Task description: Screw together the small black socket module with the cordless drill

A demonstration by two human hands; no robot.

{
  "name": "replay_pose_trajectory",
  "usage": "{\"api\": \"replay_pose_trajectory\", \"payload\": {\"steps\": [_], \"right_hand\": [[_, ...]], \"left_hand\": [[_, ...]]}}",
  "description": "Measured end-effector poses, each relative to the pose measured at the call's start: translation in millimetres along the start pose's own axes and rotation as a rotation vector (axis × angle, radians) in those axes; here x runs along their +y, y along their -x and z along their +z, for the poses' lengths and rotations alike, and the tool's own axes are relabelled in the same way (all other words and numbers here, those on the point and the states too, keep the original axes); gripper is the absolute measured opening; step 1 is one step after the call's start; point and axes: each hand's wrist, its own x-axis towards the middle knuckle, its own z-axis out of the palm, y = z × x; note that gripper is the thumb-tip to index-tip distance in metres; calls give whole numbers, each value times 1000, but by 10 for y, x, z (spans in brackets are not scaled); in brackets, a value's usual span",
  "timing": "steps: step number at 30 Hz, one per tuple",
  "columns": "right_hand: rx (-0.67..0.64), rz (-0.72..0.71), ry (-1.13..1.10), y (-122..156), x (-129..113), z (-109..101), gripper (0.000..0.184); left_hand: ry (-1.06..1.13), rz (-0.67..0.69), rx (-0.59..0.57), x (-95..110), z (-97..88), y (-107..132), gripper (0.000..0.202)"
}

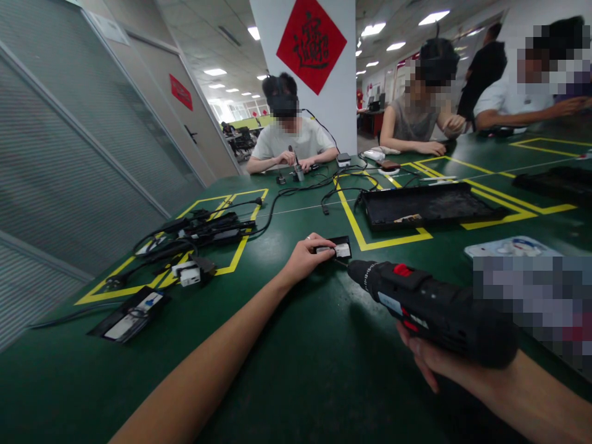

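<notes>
My right hand (430,354) is wrapped under the handle of a black cordless drill (430,308) with red parts. The drill points left, and its thin bit ends beside a small black case (348,245) with a pale label. Whether the bit touches the case I cannot tell. My left hand (311,257) grips that case against the green table (287,370), fingers over its left part and hiding it. At the left, a similar flat black piece (132,314) with a white label lies near a tangle of black cables and adapters (203,231).
A black tray (430,206) lies in a yellow-taped area at the right, with cables (324,182) behind. A pale, partly blurred box lid (513,246) sits right of the drill. Several people sit across the table; one handles a dark tool (297,169).
</notes>
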Motion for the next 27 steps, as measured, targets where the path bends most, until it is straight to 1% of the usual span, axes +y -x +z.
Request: {"api": "replay_pose_trajectory", "payload": {"steps": [2, 4, 9, 17, 20, 23, 25, 27], "right_hand": [[-22, 31, -10, -45, -98, -45, 24], [-38, 57, -23, -54, -133, -58, 20], [-47, 92, -50, -40, -130, -45, 19], [-76, 102, -87, -29, -164, -70, 18], [-67, 107, -115, -33, -164, -61, 15], [-73, 112, -152, -44, -214, -66, 11], [-84, 116, -179, -49, -272, -78, 13], [-83, 122, -204, -53, -314, -85, 18]], "left_hand": [[2, -5, -1, 1, -3, 4, 21], [4, -8, -2, -3, -4, 6, 21], [15, -2, -6, -16, 0, 4, 22], [10, -11, -5, 10, -5, 12, 23], [4, -19, -5, 6, -7, 12, 23], [5, -10, -4, -2, -6, 11, 22], [11, -1, -1, -7, -5, 9, 22], [14, 3, -4, -11, -5, 7, 22]]}}
